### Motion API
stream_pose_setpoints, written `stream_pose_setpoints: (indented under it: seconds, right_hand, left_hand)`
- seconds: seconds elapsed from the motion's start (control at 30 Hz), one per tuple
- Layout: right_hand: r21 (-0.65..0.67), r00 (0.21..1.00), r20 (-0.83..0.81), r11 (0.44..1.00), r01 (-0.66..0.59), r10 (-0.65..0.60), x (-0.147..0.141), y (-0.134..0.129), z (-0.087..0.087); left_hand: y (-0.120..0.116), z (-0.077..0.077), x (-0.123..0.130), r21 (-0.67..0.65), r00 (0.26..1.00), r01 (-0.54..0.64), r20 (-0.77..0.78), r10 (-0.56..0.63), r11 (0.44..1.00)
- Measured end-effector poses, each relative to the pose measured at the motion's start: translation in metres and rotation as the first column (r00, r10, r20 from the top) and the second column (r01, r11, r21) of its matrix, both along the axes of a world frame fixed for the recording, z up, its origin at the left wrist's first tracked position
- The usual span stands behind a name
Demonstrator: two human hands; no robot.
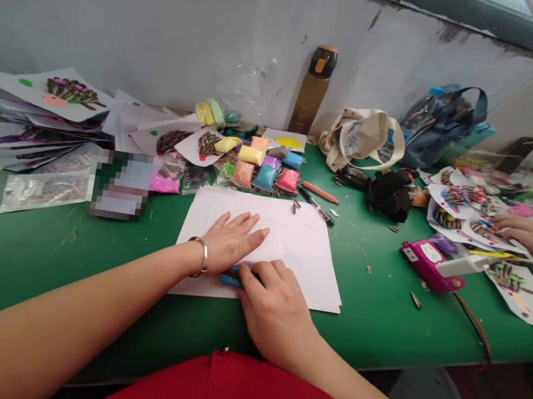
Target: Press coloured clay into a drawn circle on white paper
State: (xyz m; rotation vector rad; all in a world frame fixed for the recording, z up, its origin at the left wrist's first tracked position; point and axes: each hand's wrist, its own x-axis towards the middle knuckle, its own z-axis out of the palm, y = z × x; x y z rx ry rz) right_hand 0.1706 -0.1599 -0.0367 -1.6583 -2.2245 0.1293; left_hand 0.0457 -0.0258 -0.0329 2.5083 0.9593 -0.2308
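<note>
White paper sheets [304, 246] lie stacked on the green table in front of me. My left hand [229, 244], with a silver bracelet at the wrist, rests flat on the paper with its fingers spread. Beside it, my right hand [275, 302] is closed around a small blue and black tool [233, 275] near the sheets' front edge; the fingers hide much of the tool. Two or so striped seeds [294, 208] lie on the sheets' upper part. A black pen [316, 206] and an orange pen [321, 192] lie at the upper right.
Colored clay packets [266, 178] sit behind the paper. Stacked seed pictures [70, 94] stand left. A brown bottle [312, 92], cloth bags [364, 141] and a pink device [430, 266] are farther off. Another person's hand [528, 237] is at right.
</note>
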Motion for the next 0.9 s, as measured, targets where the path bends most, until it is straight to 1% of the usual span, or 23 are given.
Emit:
stream_pose_setpoints:
  seconds: [0.17,0.3,0.4,0.5,0.53,0.6,0.67,0.7,0.73,0.77,0.8,0.9]
  right_hand:
    - [-0.001,0.999,0.005,0.999,-0.054,0.054,-0.004,-0.001,-0.003]
    - [0.007,0.991,-0.006,0.991,-0.132,0.132,0.005,-0.010,-0.001]
    - [-0.011,0.985,0.000,0.985,-0.171,0.171,0.028,-0.020,0.006]
    - [-0.092,0.988,0.010,0.984,-0.153,0.154,0.068,-0.036,0.009]
    - [-0.084,0.991,0.017,0.988,-0.133,0.135,0.084,-0.041,0.008]
    - [-0.044,0.997,0.041,0.997,-0.056,0.058,0.118,-0.049,0.003]
    - [0.055,0.995,0.065,0.996,0.075,-0.079,0.146,-0.052,-0.004]
    - [0.107,0.984,0.070,0.982,0.159,-0.167,0.157,-0.051,-0.008]
    - [0.158,0.962,0.074,0.955,0.249,-0.263,0.166,-0.049,-0.012]
    - [0.186,0.940,0.084,0.932,0.310,-0.330,0.172,-0.045,-0.017]
    - [0.202,0.921,0.106,0.915,0.348,-0.374,0.176,-0.039,-0.021]
    - [0.205,0.862,0.187,0.877,0.436,-0.472,0.180,-0.021,-0.031]
  left_hand:
    - [0.001,0.000,-0.001,0.004,1.000,0.019,0.016,-0.019,1.000]
    - [0.000,0.001,-0.001,-0.014,1.000,0.014,0.018,-0.013,1.000]
    - [-0.001,0.004,-0.001,-0.030,1.000,0.005,0.017,-0.004,1.000]
    - [-0.002,0.004,-0.004,-0.044,0.999,0.020,0.029,-0.019,0.999]
    - [-0.002,0.004,-0.006,-0.041,0.999,0.028,0.034,-0.027,0.999]
    - [-0.004,0.002,-0.008,-0.023,0.998,0.039,0.046,-0.038,0.999]
    - [-0.007,-0.001,-0.010,0.016,0.997,0.049,0.052,-0.050,0.999]
    - [-0.009,-0.003,-0.011,0.048,0.997,0.052,0.055,-0.055,0.997]
    - [-0.012,-0.005,-0.011,0.091,0.996,0.054,0.062,-0.060,0.994]
    - [-0.014,-0.007,-0.011,0.138,0.996,0.051,0.069,-0.061,0.989]
    - [-0.016,-0.009,-0.011,0.179,0.996,0.040,0.074,-0.054,0.983]
    - [-0.019,-0.012,-0.011,0.227,0.995,0.045,0.082,-0.065,0.973]
